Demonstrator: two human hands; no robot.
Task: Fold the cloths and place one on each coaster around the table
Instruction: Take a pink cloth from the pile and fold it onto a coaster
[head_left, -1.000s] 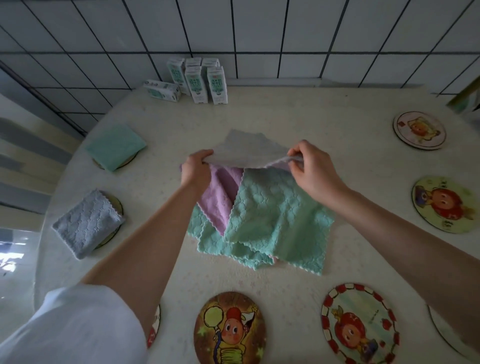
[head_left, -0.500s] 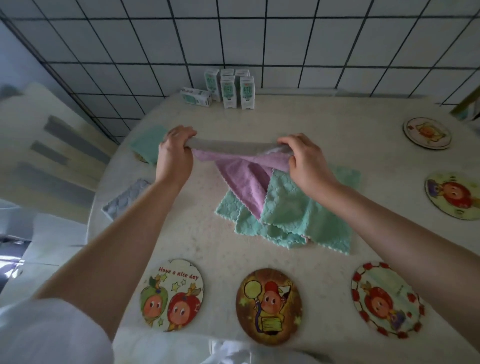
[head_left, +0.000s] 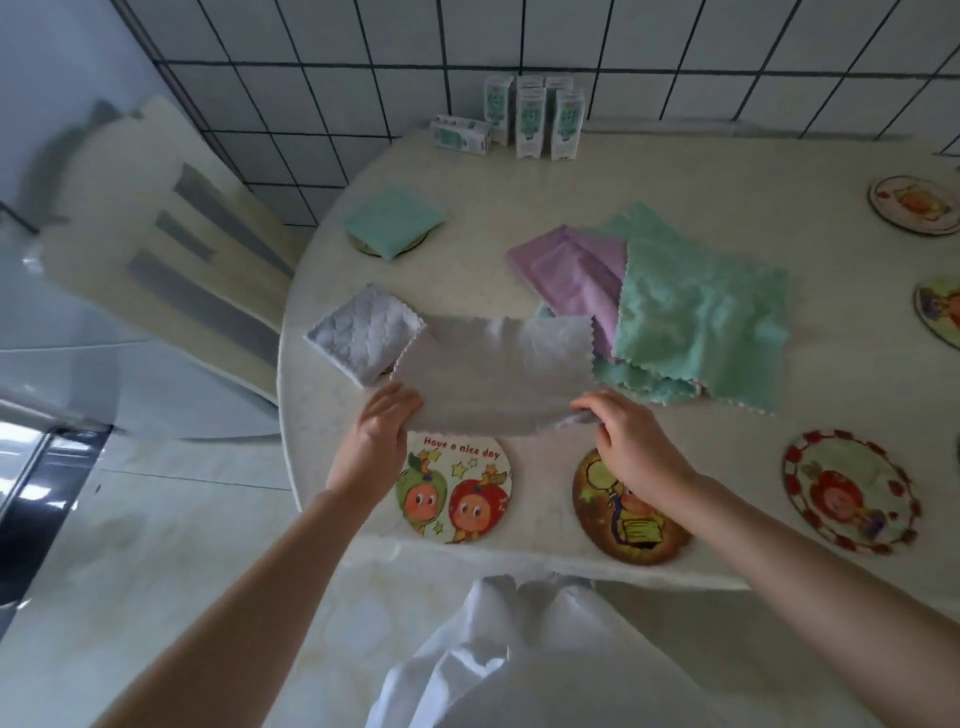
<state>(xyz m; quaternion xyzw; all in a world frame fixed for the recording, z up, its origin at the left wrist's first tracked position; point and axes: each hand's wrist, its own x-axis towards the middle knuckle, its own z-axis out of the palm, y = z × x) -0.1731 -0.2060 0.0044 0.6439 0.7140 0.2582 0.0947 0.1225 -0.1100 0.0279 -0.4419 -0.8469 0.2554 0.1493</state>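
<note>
A grey cloth (head_left: 493, 371) is stretched between my hands near the table's front edge. My left hand (head_left: 382, 423) grips its left near corner and my right hand (head_left: 626, 436) pinches its right near corner. Just below it lie the "Have a nice day" coaster (head_left: 454, 491) and a brown balloon coaster (head_left: 626, 512), both bare. A folded grey cloth (head_left: 363, 332) and a folded green cloth (head_left: 395, 221) each sit on a coaster at the left. A pile of unfolded cloths, purple (head_left: 569, 270) and green (head_left: 701, 317), lies mid-table.
Bare coasters sit at the right: a red-rimmed one (head_left: 852, 491), one at the far right edge (head_left: 940, 309) and one at the back (head_left: 914, 205). Several small cartons (head_left: 530, 122) stand by the tiled wall. A chair (head_left: 171, 249) stands left of the round table (head_left: 675, 176).
Both hands have pulled the grey cloth off the pile and carried it toward me, down to the front edge above the two near coasters. The pile stays behind mid-table.
</note>
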